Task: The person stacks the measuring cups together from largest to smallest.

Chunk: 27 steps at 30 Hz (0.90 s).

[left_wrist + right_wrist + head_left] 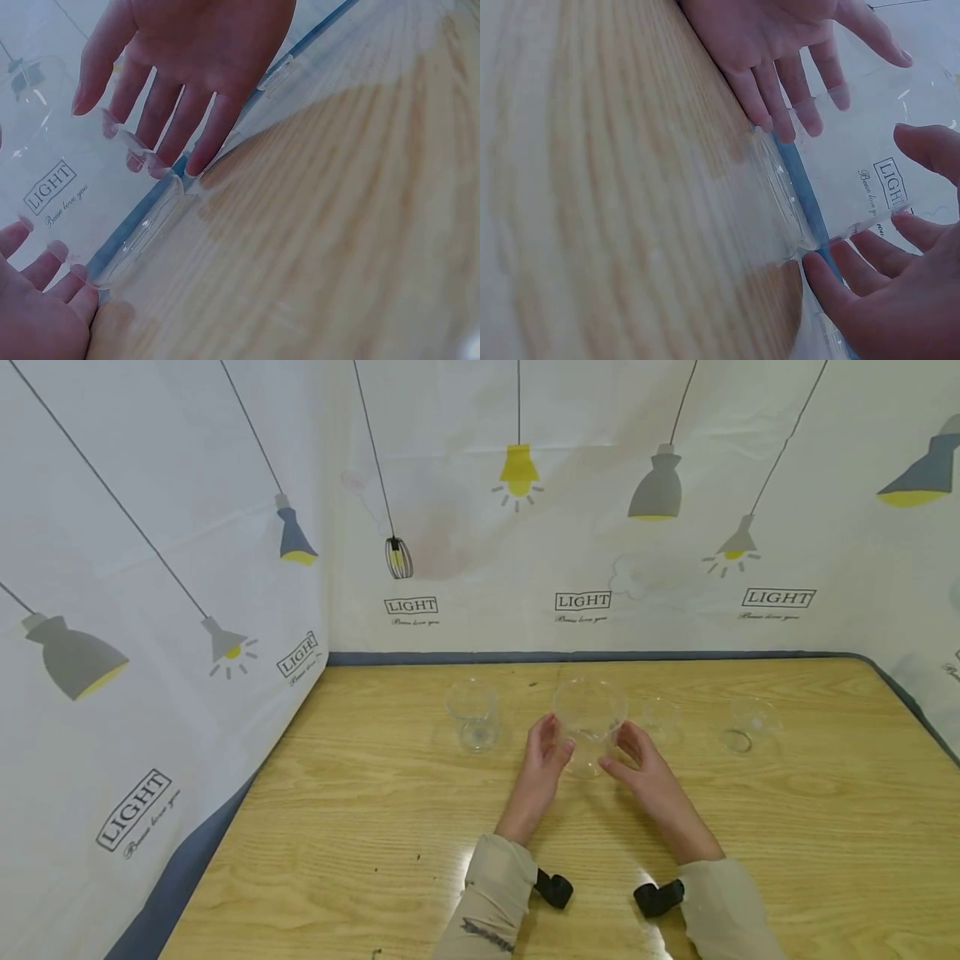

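Observation:
A large clear glass (590,727) with a wide rim and a narrower lower part stands upright between the two hands. My left hand (543,756) holds its left side, thumb toward the near face and fingers along the side. On the opposite side my right hand (637,756) holds it the same way. The right wrist view shows the thick base of this glass (780,191) low against the tabletop, with fingertips of both hands against its walls. Through the clear wall of the glass (142,232), the blue edging shows in the left wrist view.
Left of the hands stands another clear glass (474,714). To the right are a smaller clear glass (660,714) and a further clear glass (756,717). A white printed sheet (465,527) hangs behind the wooden table (360,827). Black wrist devices (555,890) sit by the sleeves.

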### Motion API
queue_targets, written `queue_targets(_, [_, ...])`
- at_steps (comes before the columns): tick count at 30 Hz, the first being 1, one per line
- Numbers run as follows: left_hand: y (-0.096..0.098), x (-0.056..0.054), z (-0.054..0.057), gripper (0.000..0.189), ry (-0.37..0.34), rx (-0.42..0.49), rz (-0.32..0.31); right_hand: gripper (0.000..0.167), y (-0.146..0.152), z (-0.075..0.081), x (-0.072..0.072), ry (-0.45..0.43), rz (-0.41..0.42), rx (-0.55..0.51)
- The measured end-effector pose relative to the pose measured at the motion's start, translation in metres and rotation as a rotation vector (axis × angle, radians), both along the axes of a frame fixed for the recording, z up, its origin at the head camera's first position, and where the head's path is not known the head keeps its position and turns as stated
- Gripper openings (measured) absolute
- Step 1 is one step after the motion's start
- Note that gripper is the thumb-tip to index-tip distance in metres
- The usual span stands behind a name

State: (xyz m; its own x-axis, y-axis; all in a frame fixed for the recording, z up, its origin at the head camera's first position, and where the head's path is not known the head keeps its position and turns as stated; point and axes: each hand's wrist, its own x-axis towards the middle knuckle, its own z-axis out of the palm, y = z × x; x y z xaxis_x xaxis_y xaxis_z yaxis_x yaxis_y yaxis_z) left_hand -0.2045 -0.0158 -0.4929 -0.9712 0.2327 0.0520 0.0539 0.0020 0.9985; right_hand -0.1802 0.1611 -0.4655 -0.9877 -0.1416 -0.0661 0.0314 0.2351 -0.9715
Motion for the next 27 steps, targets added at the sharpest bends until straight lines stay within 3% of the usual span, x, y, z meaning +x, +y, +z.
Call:
queue_targets(11, [0.0,0.003,0.0,0.063,0.004,0.015,0.016,0.077,0.0,-0.004,0.0,0.049,-0.008,-0.025])
queue_targets(19, [-0.001,0.003,0.003,0.061,0.002,0.005,0.007,0.081,-0.001,-0.001,0.001,0.091,0.018,-0.086])
queue_targets(27, [-0.004,0.014,0.025,0.056,0.05,0.032,-0.026,0.084,-0.003,0.0,0.001,0.088,0.0,-0.048])
